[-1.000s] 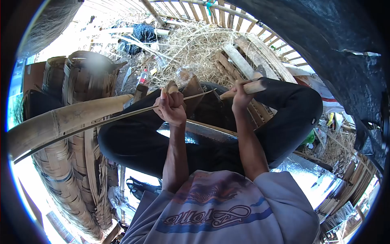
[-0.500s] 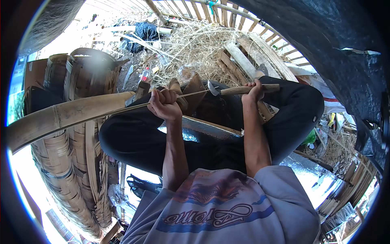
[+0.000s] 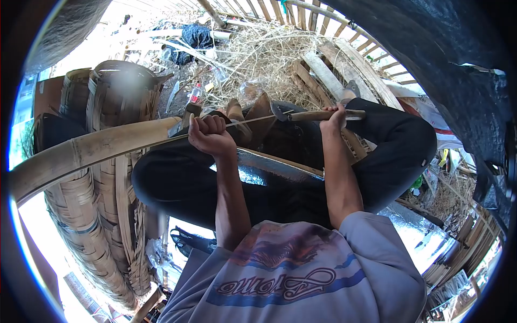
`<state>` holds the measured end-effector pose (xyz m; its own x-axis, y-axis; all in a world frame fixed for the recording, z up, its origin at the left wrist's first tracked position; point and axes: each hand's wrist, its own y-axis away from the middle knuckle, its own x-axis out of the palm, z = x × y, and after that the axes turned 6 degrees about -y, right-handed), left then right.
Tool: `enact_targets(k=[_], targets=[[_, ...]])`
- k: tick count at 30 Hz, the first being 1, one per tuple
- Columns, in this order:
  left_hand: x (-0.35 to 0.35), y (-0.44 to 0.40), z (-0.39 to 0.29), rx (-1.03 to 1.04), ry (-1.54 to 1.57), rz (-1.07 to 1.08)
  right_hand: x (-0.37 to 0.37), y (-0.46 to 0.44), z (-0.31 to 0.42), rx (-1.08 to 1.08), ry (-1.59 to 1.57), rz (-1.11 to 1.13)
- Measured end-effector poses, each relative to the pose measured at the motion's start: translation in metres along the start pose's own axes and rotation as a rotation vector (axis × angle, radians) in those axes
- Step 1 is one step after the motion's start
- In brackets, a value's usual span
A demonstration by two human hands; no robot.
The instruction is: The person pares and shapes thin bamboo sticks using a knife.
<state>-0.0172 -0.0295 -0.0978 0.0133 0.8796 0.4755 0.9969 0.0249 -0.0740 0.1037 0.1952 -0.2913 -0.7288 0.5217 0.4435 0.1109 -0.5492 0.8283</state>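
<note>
both hands (image 3: 212,134) (image 3: 334,117) grip: left, a thin strip (image 3: 257,119); right, a wooden-handled knife (image 3: 308,115).

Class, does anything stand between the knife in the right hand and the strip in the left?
Nothing visible does: the right hand holds the knife, whose blade overlaps the strip in this view. Whether they touch, the picture cannot settle.

- From here, the person's grey shirt (image 3: 371,264) carries outlined script lettering (image 3: 274,285), upside down to me, apparently "Bromo".
- Any wording on the small bottle (image 3: 195,93) is too tiny to read.
</note>
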Motion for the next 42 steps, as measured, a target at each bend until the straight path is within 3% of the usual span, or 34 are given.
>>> enact_targets(k=[6, 11, 16, 19, 24, 27, 29, 32, 40, 42], targets=[[0.001, -0.003, 0.0, -0.009, -0.068, 0.017, -0.001, -0.012, -0.003, 0.01, 0.035, -0.039], [0.0, -0.005, 0.002, 0.006, -0.019, 0.051, 0.007, 0.003, -0.015, 0.116, 0.091, 0.122], [-0.001, -0.004, 0.002, -0.001, 0.023, 0.079, -0.005, -0.024, -0.011, 0.091, 0.048, 0.053], [0.001, -0.005, 0.003, 0.001, -0.009, 0.113, 0.01, 0.0, -0.02, 0.236, 0.089, 0.205], [0.0, -0.005, 0.001, -0.025, 0.065, 0.031, -0.009, -0.028, -0.017, 0.206, 0.07, 0.123], [0.002, -0.002, 0.002, 0.013, -0.025, 0.15, -0.008, -0.021, -0.02, 0.191, 0.002, 0.112], [0.005, -0.001, 0.004, 0.007, -0.015, 0.141, 0.028, 0.034, -0.032, 0.314, 0.006, 0.291], [0.007, 0.002, 0.004, 0.008, 0.043, 0.109, 0.061, 0.078, -0.027, 0.39, -0.073, 0.349], [0.024, 0.001, 0.004, 0.059, 0.003, -0.083, 0.056, 0.08, 0.035, -0.023, 0.06, 0.341], [0.026, 0.003, 0.005, 0.059, 0.029, -0.033, 0.063, 0.094, 0.042, -0.106, 0.11, 0.386]])
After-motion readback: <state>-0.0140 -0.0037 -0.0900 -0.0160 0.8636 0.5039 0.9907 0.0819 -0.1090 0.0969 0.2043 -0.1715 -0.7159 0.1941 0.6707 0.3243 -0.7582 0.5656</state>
